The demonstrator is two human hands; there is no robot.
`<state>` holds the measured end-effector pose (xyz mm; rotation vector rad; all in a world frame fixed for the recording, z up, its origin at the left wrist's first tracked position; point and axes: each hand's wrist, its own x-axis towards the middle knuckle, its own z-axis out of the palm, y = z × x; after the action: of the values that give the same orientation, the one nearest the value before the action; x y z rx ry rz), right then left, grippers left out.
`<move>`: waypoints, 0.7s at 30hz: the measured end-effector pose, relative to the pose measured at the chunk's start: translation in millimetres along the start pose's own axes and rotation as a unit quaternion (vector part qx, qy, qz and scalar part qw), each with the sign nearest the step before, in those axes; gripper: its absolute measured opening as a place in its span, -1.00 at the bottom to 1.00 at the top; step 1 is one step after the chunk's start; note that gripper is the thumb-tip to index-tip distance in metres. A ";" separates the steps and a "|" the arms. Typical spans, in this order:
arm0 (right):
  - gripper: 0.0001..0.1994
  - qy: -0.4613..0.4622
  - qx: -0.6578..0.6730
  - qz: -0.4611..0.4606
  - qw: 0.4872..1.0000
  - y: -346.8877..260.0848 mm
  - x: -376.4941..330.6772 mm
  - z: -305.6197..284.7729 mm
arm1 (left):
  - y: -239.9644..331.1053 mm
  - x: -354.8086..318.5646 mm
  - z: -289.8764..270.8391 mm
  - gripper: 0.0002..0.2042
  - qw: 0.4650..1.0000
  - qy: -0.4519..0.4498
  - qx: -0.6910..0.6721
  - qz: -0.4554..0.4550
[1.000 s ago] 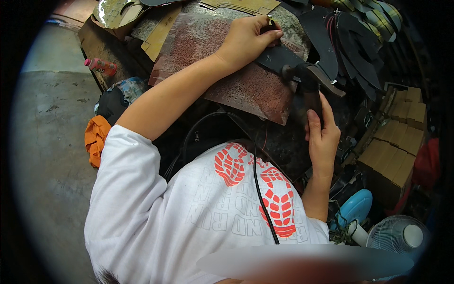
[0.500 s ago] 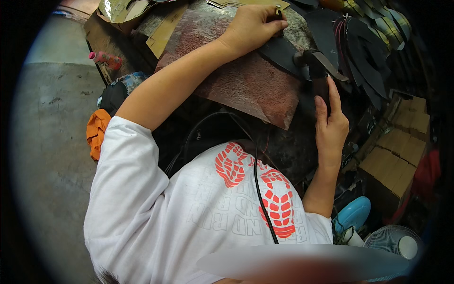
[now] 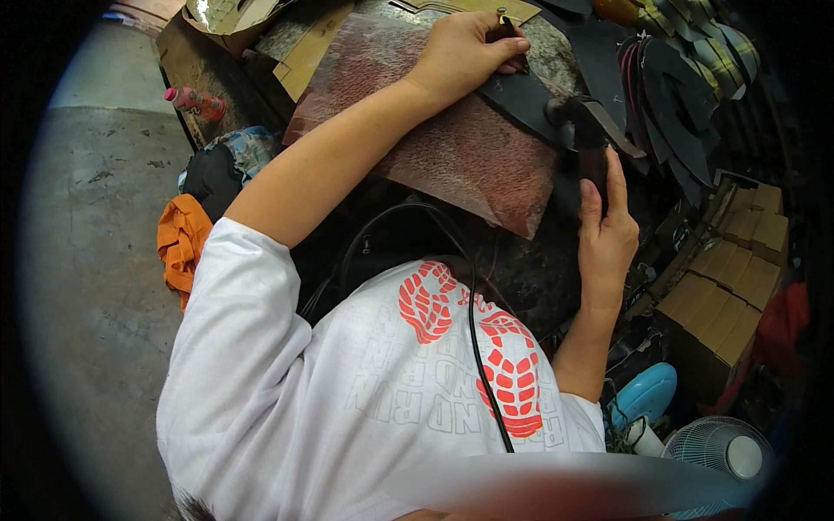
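Note:
My left hand pinches a slim dark rod-like tool, possibly a punch, with a metal-looking top. It leans slightly over a flat black sole-shaped piece, which lies on a worn reddish board. Whether the tool's lower tip touches the piece I cannot tell. In my right hand is a hammer, gripped by its dark handle, its head just right of the black piece and slightly blurred. My right index finger and thumb lie along the handle.
Stacked black cut pieces lie at the far right. Brown cardboard boxes, a blue round object and a fan stand lower right. At left are a pink bottle and orange cloth. A black cable hangs before my shirt.
The slim tool now leans more, with its top showing higher above my left fingers. The hammer head has dipped a little. Both hands stay in nearly the same places.

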<state>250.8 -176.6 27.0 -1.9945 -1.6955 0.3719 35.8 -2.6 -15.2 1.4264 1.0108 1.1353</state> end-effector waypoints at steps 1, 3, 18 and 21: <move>-0.50 -0.002 0.003 0.003 1.000 -0.2 0.2 -1.8 | 0.8 0.2 0.2 -0.85 1.000 0.001 0.002 -0.001; -0.50 -0.002 0.001 0.002 1.000 3.7 -0.2 -1.5 | 1.8 0.4 0.6 -0.86 1.000 0.002 0.006 -0.002; -0.33 0.116 0.271 -0.266 0.918 -63.2 22.0 -103.3 | -2.6 6.7 19.2 -0.81 0.898 0.045 0.290 0.329; -0.34 0.284 0.124 -0.217 0.926 -49.1 18.9 -70.9 | -5.0 5.4 24.3 -0.80 0.883 0.028 0.294 0.366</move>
<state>248.9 -166.4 114.7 -1.3171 -1.5479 -0.1391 60.6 -1.6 -20.7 2.4115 0.9111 1.4681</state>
